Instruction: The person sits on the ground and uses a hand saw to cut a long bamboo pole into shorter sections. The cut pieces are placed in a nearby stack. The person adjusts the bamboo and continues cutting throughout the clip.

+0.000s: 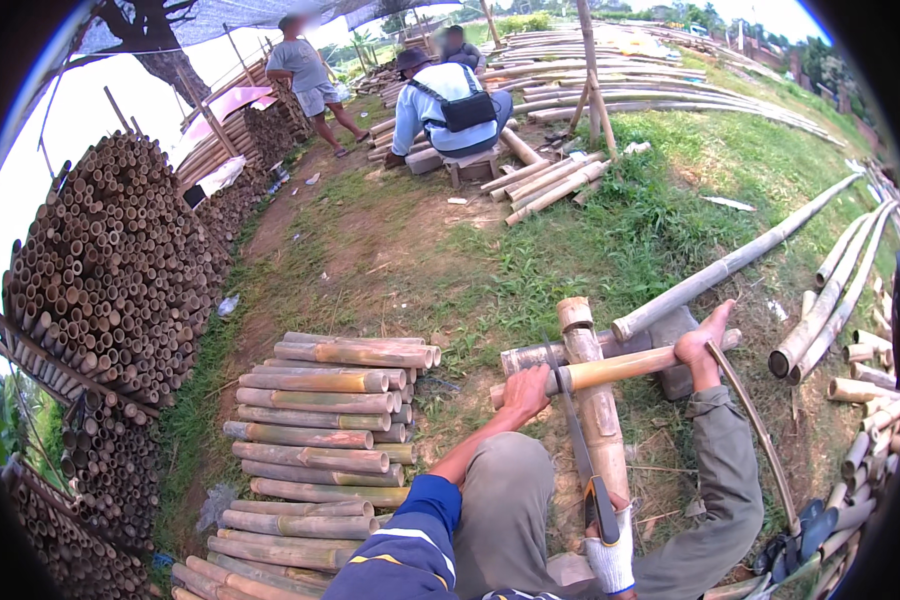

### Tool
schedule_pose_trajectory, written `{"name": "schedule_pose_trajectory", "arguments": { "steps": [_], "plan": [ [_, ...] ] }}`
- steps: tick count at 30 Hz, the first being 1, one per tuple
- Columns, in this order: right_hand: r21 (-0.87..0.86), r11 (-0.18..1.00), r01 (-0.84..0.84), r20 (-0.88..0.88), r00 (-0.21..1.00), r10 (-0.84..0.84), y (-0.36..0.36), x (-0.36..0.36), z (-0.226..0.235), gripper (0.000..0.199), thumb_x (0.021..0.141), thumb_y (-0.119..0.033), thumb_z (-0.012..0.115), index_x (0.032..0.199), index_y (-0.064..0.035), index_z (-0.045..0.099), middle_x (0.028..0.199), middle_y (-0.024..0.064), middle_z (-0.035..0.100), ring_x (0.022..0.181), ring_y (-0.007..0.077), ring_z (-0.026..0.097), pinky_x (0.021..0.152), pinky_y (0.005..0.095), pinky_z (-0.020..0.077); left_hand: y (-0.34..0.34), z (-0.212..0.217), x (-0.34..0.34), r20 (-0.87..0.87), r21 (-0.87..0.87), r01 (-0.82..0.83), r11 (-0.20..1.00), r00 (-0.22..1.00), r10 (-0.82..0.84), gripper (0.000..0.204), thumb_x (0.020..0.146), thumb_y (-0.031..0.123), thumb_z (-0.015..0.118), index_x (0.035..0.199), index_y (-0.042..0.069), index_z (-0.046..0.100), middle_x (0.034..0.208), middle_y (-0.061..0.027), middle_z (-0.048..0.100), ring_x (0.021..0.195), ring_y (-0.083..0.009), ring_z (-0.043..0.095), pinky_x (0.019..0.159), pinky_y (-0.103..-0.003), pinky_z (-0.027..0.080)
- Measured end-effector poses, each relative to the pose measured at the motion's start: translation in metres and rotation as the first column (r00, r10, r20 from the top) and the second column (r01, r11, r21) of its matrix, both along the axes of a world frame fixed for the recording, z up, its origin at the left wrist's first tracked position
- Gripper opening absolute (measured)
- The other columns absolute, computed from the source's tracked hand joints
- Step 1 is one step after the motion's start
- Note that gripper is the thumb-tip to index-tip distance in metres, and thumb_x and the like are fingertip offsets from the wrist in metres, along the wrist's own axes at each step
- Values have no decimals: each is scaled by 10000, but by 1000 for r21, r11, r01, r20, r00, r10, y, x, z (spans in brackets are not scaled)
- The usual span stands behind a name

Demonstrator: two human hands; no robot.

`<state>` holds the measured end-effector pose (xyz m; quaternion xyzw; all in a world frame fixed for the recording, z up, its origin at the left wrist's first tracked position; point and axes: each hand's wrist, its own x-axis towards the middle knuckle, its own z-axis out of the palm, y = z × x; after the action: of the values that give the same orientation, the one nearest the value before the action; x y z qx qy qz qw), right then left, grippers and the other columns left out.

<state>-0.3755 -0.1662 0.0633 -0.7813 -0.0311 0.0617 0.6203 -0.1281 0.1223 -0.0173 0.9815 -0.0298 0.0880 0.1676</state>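
Note:
My left hand (526,393) is wrapped round a bamboo pole (620,369) near its left end. That pole lies crosswise over a thicker bamboo log (600,420). In my right hand (613,555), which wears a white knitted glove, is the black and orange handle of a handsaw (582,455). Its blade points away from me and crosses the pole just right of my left hand. My bare foot (705,335) presses on the pole toward its right end. Another bamboo piece (535,357) lies crosswise behind the pole.
Cut bamboo lengths (315,430) are stacked at left, beyond them a tall bamboo pile (110,280). A long pole (740,255) and more bamboo (840,290) lie at right. A curved stick (755,430) stands beside my leg. Farther off, one person (450,105) sits and another (310,75) stands.

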Motion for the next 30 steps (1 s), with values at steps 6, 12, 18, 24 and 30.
{"name": "schedule_pose_trajectory", "arguments": {
  "steps": [6,12,18,24,30],
  "plan": [
    [131,991,-36,40,999,31,88,152,-80,583,856,51,640,1419,-29,514,1153,72,607,936,163,582,898,300,516,7,-3,-8,55,-24,-30,999,998,32,413,740,133,830,1079,70,602,994,-175,713,965,-405,716,823,-528,579],
    [-7,996,-87,-2,996,87,91,139,-108,696,806,-65,776,1460,-61,536,1260,179,634,1114,284,667,922,397,566,35,28,-27,5,-295,-231,927,970,243,533,774,268,856,1222,90,628,1081,-199,766,1006,-439,739,859,-541,569],
    [-620,771,-146,314,854,414,88,111,-143,730,776,-173,796,1467,-93,574,1136,208,593,1106,415,609,949,518,517,58,52,-8,-102,-608,-88,789,994,32,676,741,402,960,1247,85,644,1101,-125,773,1048,-263,748,932,-425,578],
    [-593,786,-173,277,873,401,65,113,-149,810,720,-200,784,1484,-48,563,1164,218,572,1151,430,559,1008,523,488,19,154,12,-269,-703,79,707,890,-367,773,729,421,990,1282,11,637,1180,-112,746,1099,-208,711,985,-384,563],
    [-545,797,-262,196,884,425,57,129,-124,734,758,-195,769,1447,-33,576,1194,212,578,1147,429,571,974,495,530,-25,162,31,-213,-540,54,840,957,-199,843,772,574,922,1323,26,598,1232,-195,717,1190,-298,691,1017,-415,546]
  ]
}}
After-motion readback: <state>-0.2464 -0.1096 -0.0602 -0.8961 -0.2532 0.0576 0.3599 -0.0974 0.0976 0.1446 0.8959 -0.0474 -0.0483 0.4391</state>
